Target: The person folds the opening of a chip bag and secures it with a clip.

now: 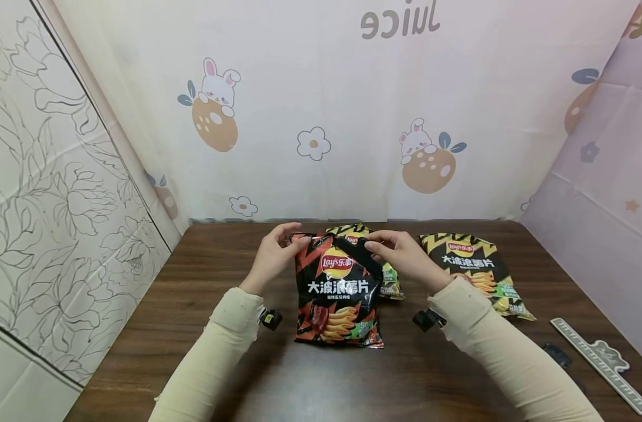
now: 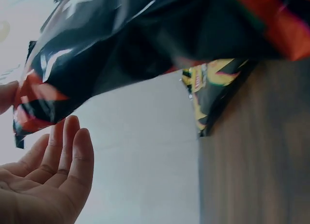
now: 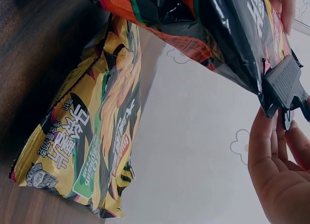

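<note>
A red-and-black Lay's chip bag (image 1: 335, 319) stands upright in front of me, its printed face toward the head camera. At its top left corner, my left hand (image 1: 276, 253) pinches the edge, thumb in front and fingers behind; the left wrist view shows those fingers (image 2: 82, 158) spread beneath the corner. My right hand (image 1: 405, 258) grips a black clip (image 1: 360, 252) at the bag's top right corner. In the right wrist view the clip (image 3: 285, 81) lies over the bag's top edge, thumb and fingers at its handle end.
Behind the red bag a yellow-and-black chip bag (image 1: 393, 282) is partly hidden. Another yellow-and-black chip bag (image 1: 476, 266) lies to the right. At the table's right side are a grey ruler-like strip (image 1: 600, 363) and a small black object (image 1: 557, 354). A printed curtain (image 1: 310, 88) hangs behind.
</note>
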`<state>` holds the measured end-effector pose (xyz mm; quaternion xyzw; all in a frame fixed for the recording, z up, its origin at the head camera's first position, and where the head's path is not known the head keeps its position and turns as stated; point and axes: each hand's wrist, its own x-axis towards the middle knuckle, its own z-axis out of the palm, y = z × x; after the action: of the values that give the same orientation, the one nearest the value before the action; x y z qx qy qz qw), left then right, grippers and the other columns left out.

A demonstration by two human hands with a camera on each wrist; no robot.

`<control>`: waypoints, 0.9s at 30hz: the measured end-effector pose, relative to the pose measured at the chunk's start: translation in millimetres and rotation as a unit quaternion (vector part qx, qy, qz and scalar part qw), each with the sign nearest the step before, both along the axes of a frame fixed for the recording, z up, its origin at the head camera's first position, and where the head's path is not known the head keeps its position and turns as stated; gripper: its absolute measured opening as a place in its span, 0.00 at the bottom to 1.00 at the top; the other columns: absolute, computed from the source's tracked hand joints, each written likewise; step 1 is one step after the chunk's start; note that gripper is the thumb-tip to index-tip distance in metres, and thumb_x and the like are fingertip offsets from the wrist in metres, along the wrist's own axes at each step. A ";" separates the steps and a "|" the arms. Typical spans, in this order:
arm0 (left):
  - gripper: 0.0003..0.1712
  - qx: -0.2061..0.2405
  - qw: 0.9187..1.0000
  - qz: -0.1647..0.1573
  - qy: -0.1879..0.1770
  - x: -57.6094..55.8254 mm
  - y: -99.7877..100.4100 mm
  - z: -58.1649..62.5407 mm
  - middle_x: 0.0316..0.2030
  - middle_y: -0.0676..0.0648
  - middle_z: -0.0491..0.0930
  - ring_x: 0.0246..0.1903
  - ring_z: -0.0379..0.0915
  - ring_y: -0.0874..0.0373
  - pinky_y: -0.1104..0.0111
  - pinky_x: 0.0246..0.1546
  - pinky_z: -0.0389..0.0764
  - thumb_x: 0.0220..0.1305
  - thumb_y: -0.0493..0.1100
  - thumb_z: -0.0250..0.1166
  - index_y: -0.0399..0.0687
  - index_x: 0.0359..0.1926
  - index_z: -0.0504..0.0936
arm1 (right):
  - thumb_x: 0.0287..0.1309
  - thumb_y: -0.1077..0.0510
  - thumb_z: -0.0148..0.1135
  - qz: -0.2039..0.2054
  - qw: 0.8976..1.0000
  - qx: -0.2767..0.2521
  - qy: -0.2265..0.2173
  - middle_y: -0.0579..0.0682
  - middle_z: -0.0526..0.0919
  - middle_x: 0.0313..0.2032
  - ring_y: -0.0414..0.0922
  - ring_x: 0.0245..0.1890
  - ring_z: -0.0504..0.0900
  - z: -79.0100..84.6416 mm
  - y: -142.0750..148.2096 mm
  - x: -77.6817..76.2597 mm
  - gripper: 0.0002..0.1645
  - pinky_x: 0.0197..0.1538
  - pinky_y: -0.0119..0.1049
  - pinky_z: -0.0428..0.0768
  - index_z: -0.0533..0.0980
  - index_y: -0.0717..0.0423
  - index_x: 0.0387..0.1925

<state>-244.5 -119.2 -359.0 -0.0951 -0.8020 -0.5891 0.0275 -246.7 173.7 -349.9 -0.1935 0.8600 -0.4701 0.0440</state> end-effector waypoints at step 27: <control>0.34 0.076 0.993 0.020 -0.085 36.6 32.1 -54.6 0.54 0.43 0.78 0.48 0.76 0.56 0.62 0.51 0.78 0.65 0.60 0.64 0.47 0.63 0.68 | 0.71 0.47 0.54 -0.034 0.998 -0.038 0.021 0.61 0.81 0.54 0.47 0.44 0.83 -9.6 -6.4 2.1 0.24 0.51 0.48 0.81 0.76 0.60 0.57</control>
<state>-207.8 -87.1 -413.6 -0.0257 -0.7560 -0.6537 -0.0218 -244.6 167.3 -359.5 -0.1754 0.8484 -0.4995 0.0021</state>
